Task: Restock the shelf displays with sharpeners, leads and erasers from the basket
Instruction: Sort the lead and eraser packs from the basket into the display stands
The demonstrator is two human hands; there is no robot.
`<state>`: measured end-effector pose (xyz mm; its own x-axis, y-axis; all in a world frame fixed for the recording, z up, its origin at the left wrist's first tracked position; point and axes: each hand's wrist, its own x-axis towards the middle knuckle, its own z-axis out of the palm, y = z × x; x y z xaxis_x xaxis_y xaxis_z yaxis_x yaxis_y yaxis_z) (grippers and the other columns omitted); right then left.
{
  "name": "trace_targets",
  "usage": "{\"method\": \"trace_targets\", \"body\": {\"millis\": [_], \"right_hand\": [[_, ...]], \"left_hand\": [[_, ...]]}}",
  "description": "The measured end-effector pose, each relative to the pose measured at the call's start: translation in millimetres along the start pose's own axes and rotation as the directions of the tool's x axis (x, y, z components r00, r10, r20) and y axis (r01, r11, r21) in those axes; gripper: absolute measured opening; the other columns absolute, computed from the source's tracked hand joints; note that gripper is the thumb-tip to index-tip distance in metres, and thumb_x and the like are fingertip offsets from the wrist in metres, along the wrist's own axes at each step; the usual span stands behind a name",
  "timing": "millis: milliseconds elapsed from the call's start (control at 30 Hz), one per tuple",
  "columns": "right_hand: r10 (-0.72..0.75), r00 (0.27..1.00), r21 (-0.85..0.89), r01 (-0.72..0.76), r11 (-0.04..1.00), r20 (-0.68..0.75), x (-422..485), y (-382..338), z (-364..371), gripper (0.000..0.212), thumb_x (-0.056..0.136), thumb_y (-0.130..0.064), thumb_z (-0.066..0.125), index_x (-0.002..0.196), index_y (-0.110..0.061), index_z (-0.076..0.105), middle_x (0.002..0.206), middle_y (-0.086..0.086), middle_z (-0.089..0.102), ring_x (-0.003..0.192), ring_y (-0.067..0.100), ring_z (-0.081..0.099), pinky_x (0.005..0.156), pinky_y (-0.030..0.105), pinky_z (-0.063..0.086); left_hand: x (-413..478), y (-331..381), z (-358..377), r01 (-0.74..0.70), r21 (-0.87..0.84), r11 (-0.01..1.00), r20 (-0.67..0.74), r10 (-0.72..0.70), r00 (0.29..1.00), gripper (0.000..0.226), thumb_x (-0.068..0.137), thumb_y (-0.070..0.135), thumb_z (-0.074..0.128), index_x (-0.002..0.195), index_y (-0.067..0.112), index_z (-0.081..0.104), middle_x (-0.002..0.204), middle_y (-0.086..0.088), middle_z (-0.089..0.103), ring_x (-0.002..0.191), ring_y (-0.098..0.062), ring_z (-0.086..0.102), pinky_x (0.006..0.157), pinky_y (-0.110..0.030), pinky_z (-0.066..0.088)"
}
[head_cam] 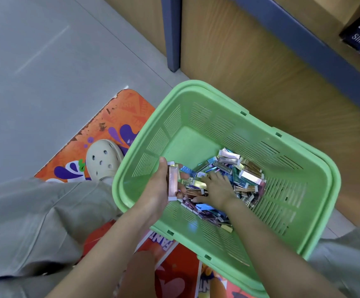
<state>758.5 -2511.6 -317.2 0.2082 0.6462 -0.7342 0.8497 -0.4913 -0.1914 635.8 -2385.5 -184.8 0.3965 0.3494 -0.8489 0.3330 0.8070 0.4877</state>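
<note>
"Lead packs (248, 177), where are they?"

"Heaped in the near part of a green basket (187, 147), beside a wooden shelf base (261, 61). My left hand (156, 186) curls round a few pink packs (172, 181), held on edge. My right hand (216, 188) lies on the heap with its fingers spread, gripping nothing."

"How will they handle?"

"Light, stiff and glossy, I judge, so likely slippery. Best pinched across the long edges, a few stacked flat together."
</note>
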Motion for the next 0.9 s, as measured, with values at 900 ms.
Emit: {"method": "trace_targets", "body": {"millis": [900], "right_hand": [[0.043, 0.999, 0.619, -0.024, 0.785, -0.015, -42.0, -15.9, -44.9, 0.048, 0.099, -0.028, 0.050, 0.141, -0.010, 0.035, 0.111, 0.011, 0.061, 0.079, 0.016, 0.056, 0.067, 0.026, 0.042]], "left_hand": [[-17.3, -9.7, -4.0, -0.134, 0.119, 0.984, -0.133, 0.149, 0.980, 0.007, 0.097, 0.007, 0.049, 0.091, 0.005, 0.051, 0.074, -0.010, 0.058, 0.044, -0.010, 0.053, 0.050, -0.022, 0.051]]}}
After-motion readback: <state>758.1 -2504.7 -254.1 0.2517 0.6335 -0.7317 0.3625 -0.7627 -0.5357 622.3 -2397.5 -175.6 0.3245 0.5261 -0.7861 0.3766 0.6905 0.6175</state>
